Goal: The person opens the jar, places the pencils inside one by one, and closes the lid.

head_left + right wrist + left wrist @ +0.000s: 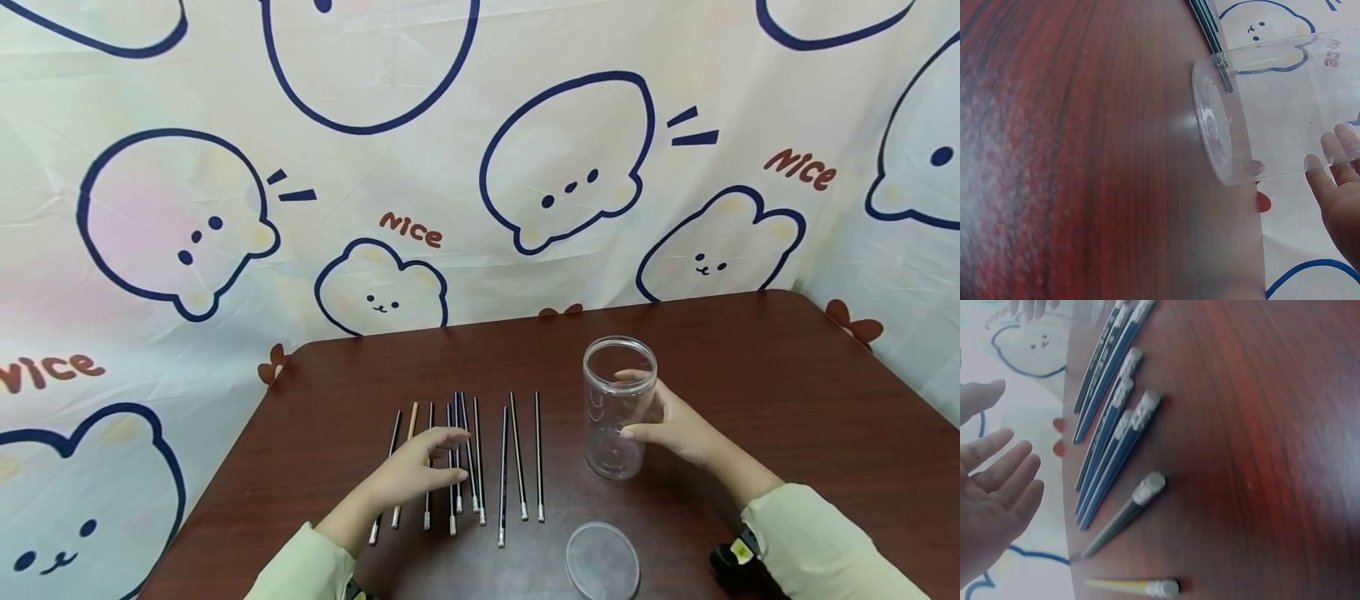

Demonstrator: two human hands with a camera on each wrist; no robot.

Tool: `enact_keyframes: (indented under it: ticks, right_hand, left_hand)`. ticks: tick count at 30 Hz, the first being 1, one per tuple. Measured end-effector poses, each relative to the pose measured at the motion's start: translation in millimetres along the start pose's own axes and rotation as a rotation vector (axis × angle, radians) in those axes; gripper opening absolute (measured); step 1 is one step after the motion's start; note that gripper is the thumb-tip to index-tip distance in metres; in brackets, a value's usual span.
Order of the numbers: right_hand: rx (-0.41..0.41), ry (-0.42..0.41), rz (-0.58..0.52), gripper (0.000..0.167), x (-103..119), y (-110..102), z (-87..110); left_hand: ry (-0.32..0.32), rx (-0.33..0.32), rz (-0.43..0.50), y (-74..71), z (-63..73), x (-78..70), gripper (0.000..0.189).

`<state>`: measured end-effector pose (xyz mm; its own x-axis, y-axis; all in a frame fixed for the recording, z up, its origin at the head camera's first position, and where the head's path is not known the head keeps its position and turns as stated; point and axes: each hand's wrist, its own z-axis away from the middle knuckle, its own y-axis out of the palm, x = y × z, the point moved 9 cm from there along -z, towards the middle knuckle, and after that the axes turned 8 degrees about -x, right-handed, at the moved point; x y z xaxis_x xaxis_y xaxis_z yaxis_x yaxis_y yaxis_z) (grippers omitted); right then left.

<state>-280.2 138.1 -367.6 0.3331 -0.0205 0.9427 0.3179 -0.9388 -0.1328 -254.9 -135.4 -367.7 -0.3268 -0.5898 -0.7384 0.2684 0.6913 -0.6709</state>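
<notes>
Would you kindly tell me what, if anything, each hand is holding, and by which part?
The right hand holds the jar by its side wall; the left hand, over the pencils, holds nothing.

Jar (609, 417): clear plastic by my view, smooth, glossy
Lid (603, 562): translucent plastic, softly matt
Pencils (503, 475): smooth, painted-looking; ferrules (1142, 419) metallic
Bench (720, 358): I see glossy wood grain
Backdrop (465, 158): creased cloth

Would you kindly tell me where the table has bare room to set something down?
The table is bare between the pencils and patterned cloth, and right of the jar and right hand; crowded among the pencils near the left hand.
</notes>
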Motion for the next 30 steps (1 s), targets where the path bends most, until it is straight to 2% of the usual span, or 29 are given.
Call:
enact_keyframes:
  ticks: [5, 15, 21, 30]
  right_hand:
    - [-0.002, -0.003, 0.004, 0.064, 1, 0, 0.1]
    - [0.012, -0.031, -0.043, 0.065, 3, 2, -0.7]
    - [0.016, -0.038, -0.047, 0.063, 3, 2, -0.5]
    - [0.010, -0.034, -0.034, 0.065, 1, 2, -0.5]
  left_hand:
    - [-0.038, -0.095, -0.008, -13.6, 0.5, 11.7, 0.045]
    - [-0.163, -0.259, -0.091, -36.1, 2.3, 42.6, 0.040]
    - [-0.211, -0.316, -0.113, -47.7, 3.7, 59.3, 0.037]
    - [-0.279, -0.362, -0.135, -61.5, 6.6, 82.0, 0.035]
